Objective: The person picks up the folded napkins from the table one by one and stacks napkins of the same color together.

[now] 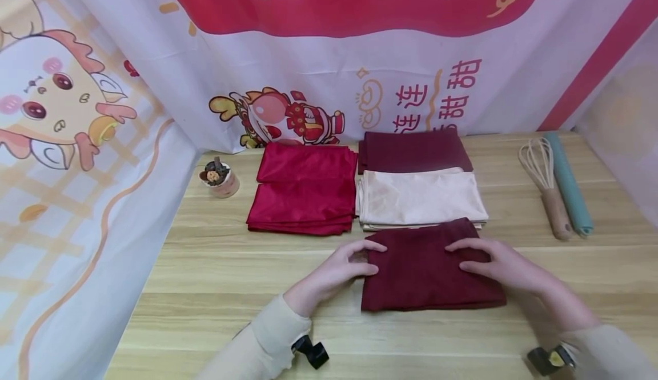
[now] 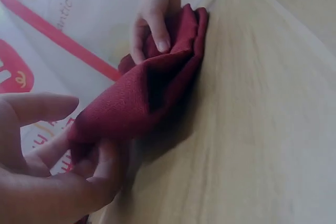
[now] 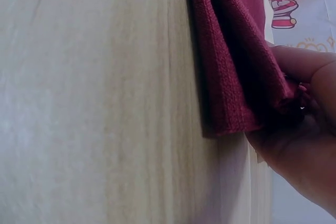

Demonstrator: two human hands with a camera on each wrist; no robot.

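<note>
A folded dark red cloth (image 1: 421, 277) lies near the front of the wooden table, its folded layers partly raised in the left wrist view. My left hand (image 1: 336, 268) holds its left edge, with fingers curled around the fabric (image 2: 118, 108) and the index finger sticking out free. At the right edge, my right hand (image 1: 506, 266) grips the same cloth between thumb and fingers. The layered end of the cloth (image 3: 226, 77) shows beside that hand in the right wrist view. Some fingertips of both hands are hidden by the fabric.
Behind the cloth lie a folded cream cloth (image 1: 421, 197) and a folded plum cloth (image 1: 416, 151). Bright red folded cloths (image 1: 303, 197) sit to the left, near a small decorated cup (image 1: 221, 180). A whisk (image 1: 550, 197) and a teal roll (image 1: 570, 188) lie at the right.
</note>
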